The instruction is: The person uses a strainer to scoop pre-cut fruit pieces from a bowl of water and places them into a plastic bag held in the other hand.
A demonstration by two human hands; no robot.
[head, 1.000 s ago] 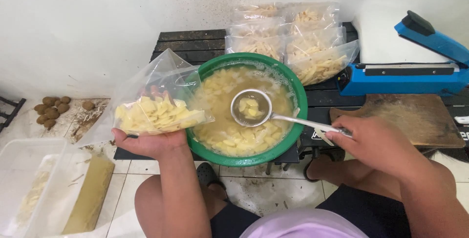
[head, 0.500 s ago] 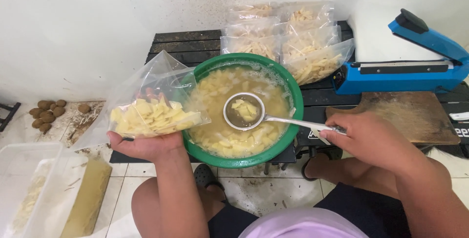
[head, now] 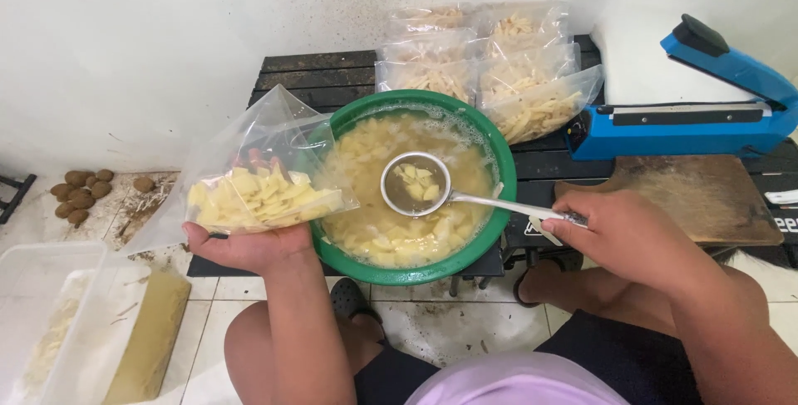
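My left hand (head: 248, 245) holds a clear plastic bag (head: 249, 174) partly filled with pale yellow cut pieces, just left of a green bowl (head: 500, 174). The bowl holds more cut pieces in cloudy water. My right hand (head: 619, 234) grips the handle of a metal strainer ladle (head: 416, 184). The ladle's round cup hovers over the middle of the bowl with a few pieces in it.
Several sealed bags of cut strips (head: 499, 68) are stacked behind the bowl on a dark slatted table (head: 312, 72). A blue bag sealer (head: 706, 110) and a wooden board (head: 698, 197) lie at right. Brown round tubers (head: 81, 193) and a clear tub (head: 41, 313) sit on the floor at left.
The ladle has shifted slightly left over the bowl, still carrying a few pieces. The bag in my left hand has stayed nearly still.
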